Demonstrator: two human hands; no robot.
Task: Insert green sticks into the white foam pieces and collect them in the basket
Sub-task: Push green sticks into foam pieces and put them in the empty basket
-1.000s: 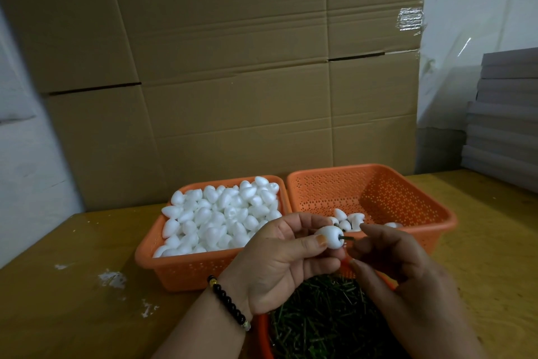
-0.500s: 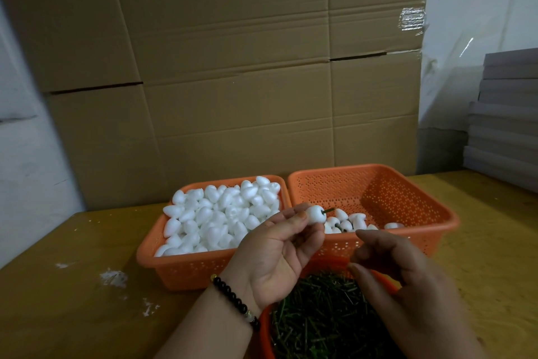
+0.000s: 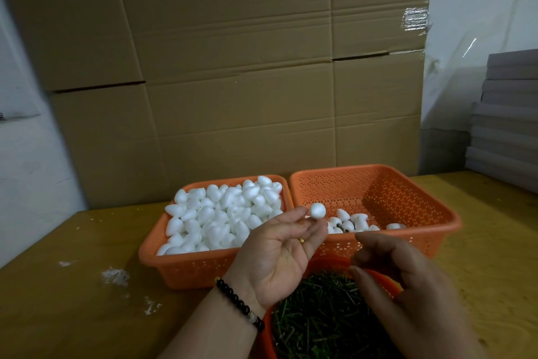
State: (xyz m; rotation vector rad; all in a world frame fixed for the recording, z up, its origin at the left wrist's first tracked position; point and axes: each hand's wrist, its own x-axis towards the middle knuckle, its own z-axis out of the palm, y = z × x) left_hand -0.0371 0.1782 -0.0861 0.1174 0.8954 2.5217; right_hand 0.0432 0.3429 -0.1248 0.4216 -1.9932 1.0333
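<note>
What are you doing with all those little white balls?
A person is putting green sticks into white foam pieces. The left hand is palm up over the near edge of the right basket, with one foam piece at its fingertips, about to join the few finished pieces inside. The right hand hovers over the bowl of green sticks. The left basket is heaped with plain foam pieces.

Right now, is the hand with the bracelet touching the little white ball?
Cannot tell. In the head view the foam ball sits right at the left hand's open fingertips, over the right basket; no clear gap or contact shows.
</note>
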